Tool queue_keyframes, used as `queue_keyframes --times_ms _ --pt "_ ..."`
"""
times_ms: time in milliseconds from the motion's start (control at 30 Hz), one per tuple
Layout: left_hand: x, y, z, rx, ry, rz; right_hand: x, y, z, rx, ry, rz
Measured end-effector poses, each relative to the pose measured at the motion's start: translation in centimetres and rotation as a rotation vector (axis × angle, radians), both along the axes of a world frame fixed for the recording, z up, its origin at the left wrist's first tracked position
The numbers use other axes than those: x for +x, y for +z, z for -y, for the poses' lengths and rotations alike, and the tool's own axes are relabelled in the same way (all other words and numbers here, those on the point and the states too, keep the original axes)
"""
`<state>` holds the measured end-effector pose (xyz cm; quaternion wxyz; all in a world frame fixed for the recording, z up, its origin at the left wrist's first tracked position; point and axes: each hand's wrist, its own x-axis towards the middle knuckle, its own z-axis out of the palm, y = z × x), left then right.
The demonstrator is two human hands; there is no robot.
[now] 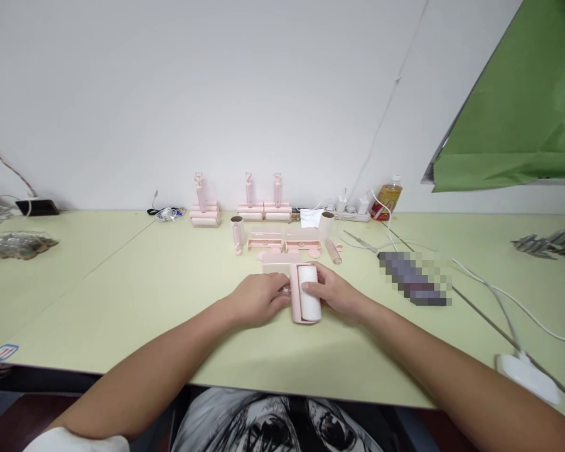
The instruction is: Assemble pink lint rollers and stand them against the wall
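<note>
Near the middle of the table, a pink lint roller with a white roll stands tilted between my hands. My right hand grips its right side, thumb across the white roll. Closed at the roller's left side, my left hand has its fingers round a pale, partly see-through handle, mostly hidden. Just beyond lie a clear cover and two open pink housings, one on the left and one on the right. An upright roll and a pinkish handle tube are to their right.
Along the wall stand three pink lint rollers, one apart on the left. Behind on the right are a power strip and a bottle. Tweezers, a blurred dark object and white cables lie on the right.
</note>
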<state>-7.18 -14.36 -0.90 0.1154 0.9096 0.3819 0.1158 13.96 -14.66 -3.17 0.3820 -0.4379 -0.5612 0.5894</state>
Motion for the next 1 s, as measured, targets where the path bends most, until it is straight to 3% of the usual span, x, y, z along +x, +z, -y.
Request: queue_keyframes --times_ms 100,233,367,467,667,833,1000 --pt "-0.1 -0.2 0.0 0.019 0.004 0.090 -0.2 -0.3 0.2 0.087 0.023 0.020" --pt "-0.2 0.3 -0.1 0.000 0.044 0.380 -0.3 -0.2 0.3 0.273 -0.006 0.133" --pt "0.3 1.3 -0.1 -0.052 -0.024 0.577 -0.5 0.2 0.8 0.296 0.122 0.145" --pt "0.7 1.3 -0.3 -0.210 -0.094 0.602 -0.7 0.3 1.1 0.300 0.192 0.181" --pt "0.5 -0.4 -1.5 -0.709 -0.093 0.690 -0.8 0.5 1.2 0.264 0.243 0.284" --pt "0.3 -0.2 -2.0 -0.673 -0.076 0.660 -1.2 0.7 1.5 0.343 0.212 0.343" --pt "0.5 0.5 -2.6 -0.618 -0.027 0.599 -2.1 -0.4 1.4 0.342 0.105 0.337"
